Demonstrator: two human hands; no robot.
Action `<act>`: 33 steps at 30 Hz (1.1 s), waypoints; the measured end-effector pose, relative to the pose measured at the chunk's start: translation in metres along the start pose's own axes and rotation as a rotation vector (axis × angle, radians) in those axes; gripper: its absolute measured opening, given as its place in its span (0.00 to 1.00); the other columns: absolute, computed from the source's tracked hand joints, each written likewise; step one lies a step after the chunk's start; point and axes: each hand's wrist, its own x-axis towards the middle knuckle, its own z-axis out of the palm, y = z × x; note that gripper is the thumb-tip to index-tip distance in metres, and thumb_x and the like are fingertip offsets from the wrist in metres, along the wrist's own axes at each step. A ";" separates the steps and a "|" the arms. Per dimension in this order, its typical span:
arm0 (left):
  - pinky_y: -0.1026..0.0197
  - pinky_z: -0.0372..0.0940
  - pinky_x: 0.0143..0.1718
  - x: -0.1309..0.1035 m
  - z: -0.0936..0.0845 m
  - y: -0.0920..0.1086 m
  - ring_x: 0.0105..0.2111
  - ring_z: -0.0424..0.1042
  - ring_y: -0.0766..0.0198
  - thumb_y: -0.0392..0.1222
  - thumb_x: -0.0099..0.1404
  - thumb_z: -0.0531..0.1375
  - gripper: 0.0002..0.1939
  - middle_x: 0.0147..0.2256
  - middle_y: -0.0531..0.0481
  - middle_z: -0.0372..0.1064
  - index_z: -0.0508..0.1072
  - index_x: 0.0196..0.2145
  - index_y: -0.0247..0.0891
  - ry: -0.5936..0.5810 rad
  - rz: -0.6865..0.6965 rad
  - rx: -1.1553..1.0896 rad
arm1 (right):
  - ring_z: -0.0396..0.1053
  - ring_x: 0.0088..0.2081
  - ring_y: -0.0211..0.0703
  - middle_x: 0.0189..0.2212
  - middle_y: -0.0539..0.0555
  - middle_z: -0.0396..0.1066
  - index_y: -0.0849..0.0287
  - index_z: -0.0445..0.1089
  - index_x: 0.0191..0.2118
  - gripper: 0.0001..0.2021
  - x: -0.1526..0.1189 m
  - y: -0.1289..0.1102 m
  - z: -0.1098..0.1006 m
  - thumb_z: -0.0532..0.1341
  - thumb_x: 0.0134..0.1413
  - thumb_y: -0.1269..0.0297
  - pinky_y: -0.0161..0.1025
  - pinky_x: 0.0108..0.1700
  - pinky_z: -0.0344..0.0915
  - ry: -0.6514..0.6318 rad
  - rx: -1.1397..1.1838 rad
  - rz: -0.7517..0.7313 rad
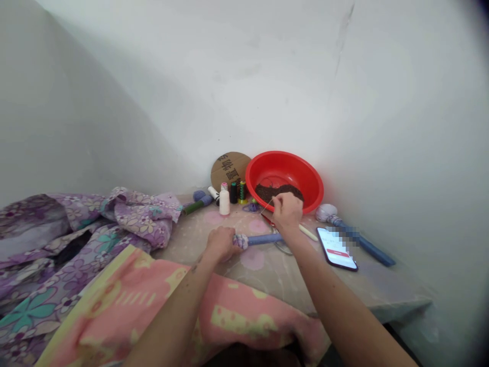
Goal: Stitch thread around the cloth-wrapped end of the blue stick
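Observation:
My left hand (222, 243) is closed around the head end of a blue cloth-wrapped stick (264, 239), where patterned cloth is gathered about it. The stick lies level across the table and points right; its head is hidden in my palm. My right hand (287, 210) is raised in front of the red basin (280, 158), thumb and fingers pinched together. A thin pale thread (266, 205) runs from the fingertips down to the left. Whether a needle is also in the pinch is too small to tell.
Behind stand thread spools (224, 200) and a round cardboard piece (225, 171). Right lie a phone (338, 250) and another blue stick (369, 246) with a white ball head. Scissors (267, 219) lie below the basin, which holds dark brown grains (263, 191). Flowered cloth (126, 219) heaps left.

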 end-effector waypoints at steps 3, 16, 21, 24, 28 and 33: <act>0.60 0.58 0.36 0.000 -0.001 0.001 0.39 0.66 0.56 0.56 0.45 0.56 0.22 0.37 0.45 0.67 0.68 0.35 0.41 -0.001 -0.006 0.001 | 0.59 0.34 0.44 0.30 0.56 0.65 0.60 0.63 0.31 0.11 0.008 0.006 -0.011 0.47 0.54 0.61 0.41 0.40 0.49 0.198 0.051 0.130; 0.60 0.58 0.35 -0.001 -0.002 0.001 0.38 0.66 0.55 0.57 0.45 0.56 0.23 0.37 0.44 0.68 0.68 0.36 0.41 -0.006 -0.007 -0.001 | 0.66 0.33 0.43 0.30 0.54 0.71 0.57 0.71 0.29 0.09 -0.032 -0.004 0.021 0.54 0.46 0.66 0.37 0.34 0.53 -0.520 0.003 -0.039; 0.60 0.58 0.36 -0.003 -0.002 0.001 0.39 0.66 0.55 0.57 0.46 0.55 0.23 0.36 0.43 0.68 0.68 0.36 0.41 0.014 0.016 0.009 | 0.65 0.32 0.39 0.28 0.50 0.71 0.55 0.71 0.34 0.09 -0.044 -0.016 0.032 0.57 0.44 0.65 0.34 0.34 0.54 -0.680 0.162 -0.150; 0.60 0.58 0.35 -0.003 0.000 0.000 0.38 0.66 0.55 0.58 0.47 0.54 0.23 0.36 0.43 0.68 0.68 0.36 0.40 0.026 0.029 0.009 | 0.65 0.32 0.39 0.27 0.50 0.71 0.56 0.71 0.34 0.09 -0.049 -0.017 0.040 0.59 0.43 0.64 0.34 0.34 0.54 -0.746 0.159 -0.174; 0.60 0.58 0.35 -0.003 0.000 0.000 0.37 0.66 0.55 0.58 0.47 0.54 0.23 0.36 0.43 0.68 0.68 0.36 0.40 0.022 0.024 0.005 | 0.64 0.30 0.37 0.26 0.51 0.71 0.58 0.71 0.27 0.06 -0.052 -0.018 0.047 0.58 0.44 0.65 0.32 0.31 0.53 -0.767 0.143 -0.204; 0.59 0.58 0.36 -0.004 0.000 0.000 0.39 0.66 0.55 0.57 0.47 0.54 0.22 0.37 0.44 0.67 0.68 0.36 0.41 0.019 0.030 0.004 | 0.63 0.31 0.37 0.26 0.52 0.70 0.60 0.69 0.26 0.07 -0.046 -0.019 0.041 0.56 0.47 0.65 0.33 0.32 0.52 -0.665 0.108 -0.239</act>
